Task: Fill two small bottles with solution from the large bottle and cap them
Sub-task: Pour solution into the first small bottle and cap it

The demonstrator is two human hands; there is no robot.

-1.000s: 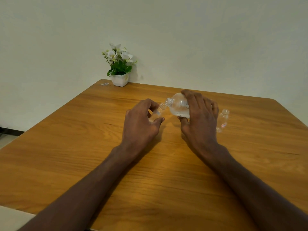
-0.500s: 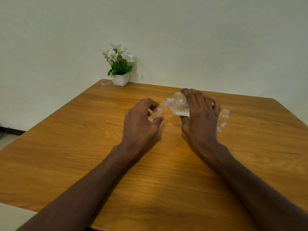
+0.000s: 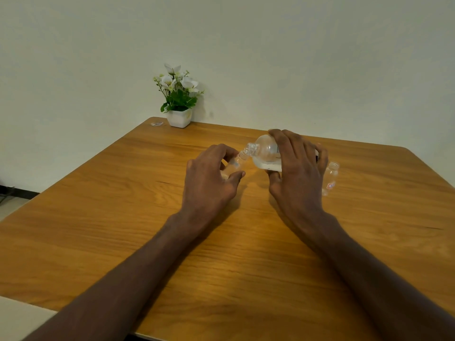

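Little has shifted since a second ago; the large bottle has tipped a touch further, its threaded neck dropping closer to the mouth of the small bottle, and both hands have stayed where they were above the middle of the tabletop. Now the right hand grips the large bottle from above, fingers curled over its clear body and the thumb tucked beneath it; the bottle lies close to horizontal, neck pointing left, with a pool of clear liquid along its lower side. Its open neck touches, or all but touches, the open mouth of the small bottle; I cannot tell which. The left hand holds that small bottle tilted, mouth up and to the right; its fingers curl round the far side and the thumb closes on the near side, so most of the small bottle is hidden behind the hand. How much liquid it contains cannot be made out. A second small bottle stands upright and uncapped on the tabletop just to the right of the right hand, a red mark on its label. At the far left corner sits a potted plant with white flowers in a white pot; beside it, further left, lies a small clear object, too small to identify. Both forearms reach in bare from the near edge.
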